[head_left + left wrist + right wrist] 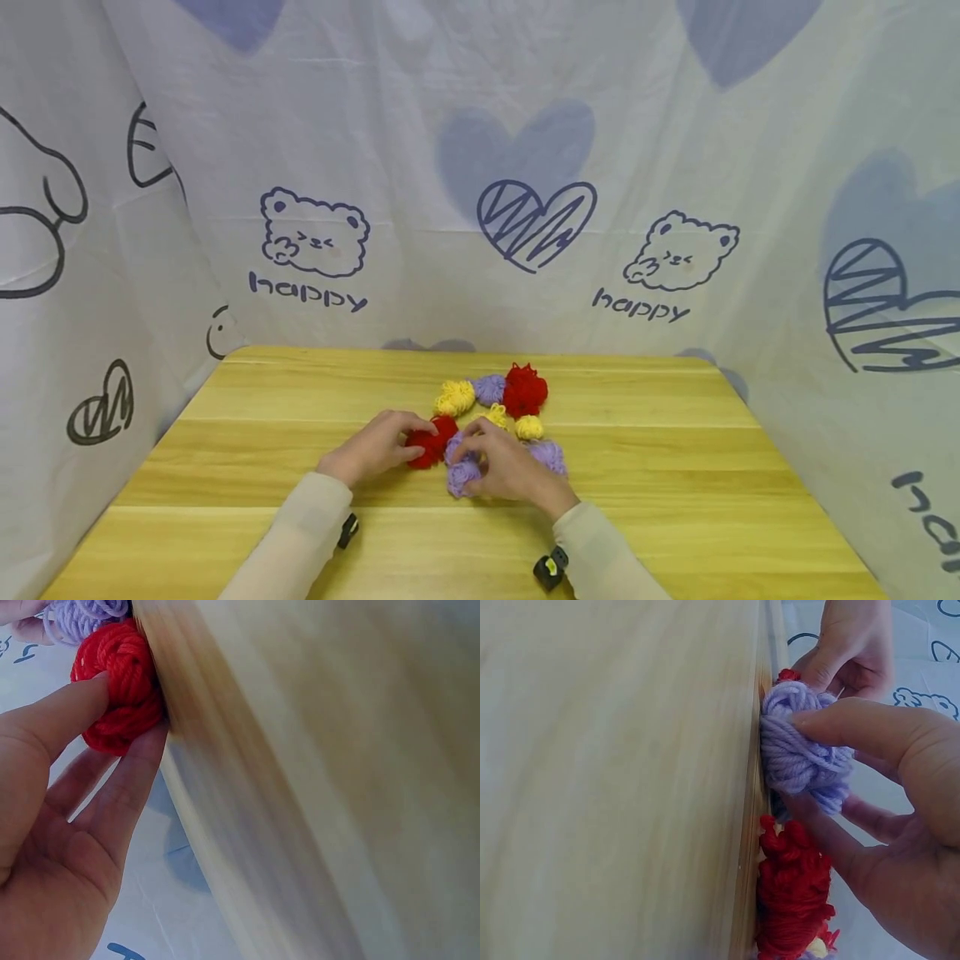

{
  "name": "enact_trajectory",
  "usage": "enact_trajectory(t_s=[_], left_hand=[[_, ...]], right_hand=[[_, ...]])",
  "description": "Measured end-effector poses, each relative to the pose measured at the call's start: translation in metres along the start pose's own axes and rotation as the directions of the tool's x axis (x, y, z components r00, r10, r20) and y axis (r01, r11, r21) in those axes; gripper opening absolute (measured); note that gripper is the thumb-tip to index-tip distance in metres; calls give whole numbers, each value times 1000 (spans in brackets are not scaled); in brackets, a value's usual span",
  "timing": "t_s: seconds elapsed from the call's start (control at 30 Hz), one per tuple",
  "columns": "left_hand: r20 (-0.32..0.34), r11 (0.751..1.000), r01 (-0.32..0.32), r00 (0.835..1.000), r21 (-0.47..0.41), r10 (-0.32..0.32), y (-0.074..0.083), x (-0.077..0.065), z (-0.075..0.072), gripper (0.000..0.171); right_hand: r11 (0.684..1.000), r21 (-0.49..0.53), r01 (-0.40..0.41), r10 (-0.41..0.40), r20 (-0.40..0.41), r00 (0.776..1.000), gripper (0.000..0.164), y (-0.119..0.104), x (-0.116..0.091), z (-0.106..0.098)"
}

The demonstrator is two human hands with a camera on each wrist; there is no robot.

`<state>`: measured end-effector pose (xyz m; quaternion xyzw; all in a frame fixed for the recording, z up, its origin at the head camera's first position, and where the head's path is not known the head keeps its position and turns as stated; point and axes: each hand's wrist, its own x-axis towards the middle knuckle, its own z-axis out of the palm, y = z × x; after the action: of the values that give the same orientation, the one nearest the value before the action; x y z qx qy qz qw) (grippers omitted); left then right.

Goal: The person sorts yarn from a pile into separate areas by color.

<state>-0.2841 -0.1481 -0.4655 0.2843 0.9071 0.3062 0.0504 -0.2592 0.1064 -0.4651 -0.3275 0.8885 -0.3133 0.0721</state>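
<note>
My left hand holds a red yarn ball on the wooden table, its thumb on one side and fingers on the other in the left wrist view. Just to the right, my right hand grips a lavender yarn ball between thumb and fingers. The right wrist view shows the thumb pressed on the lavender strands. The two held balls sit side by side. Part of a yellow yarn ball shows behind my right hand, which hides the rest.
Behind the hands lie a yellow ball, a lavender ball and a large red ball. A small yellow ball and another lavender one are at the right. Printed cloth hangs around the table.
</note>
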Motion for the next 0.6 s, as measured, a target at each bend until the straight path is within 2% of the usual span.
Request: enact_trajectory(t_s=[0.23, 0.6], left_hand=[[0, 1000, 4, 1000, -18, -4, 1, 0, 1, 29], [6, 1000, 15, 1000, -12, -15, 3, 0, 0, 29]], right_hand=[[999, 33, -5, 6, -24, 1000, 28, 1, -1, 1], [998, 61, 31, -30, -29, 999, 26, 2, -2, -1]])
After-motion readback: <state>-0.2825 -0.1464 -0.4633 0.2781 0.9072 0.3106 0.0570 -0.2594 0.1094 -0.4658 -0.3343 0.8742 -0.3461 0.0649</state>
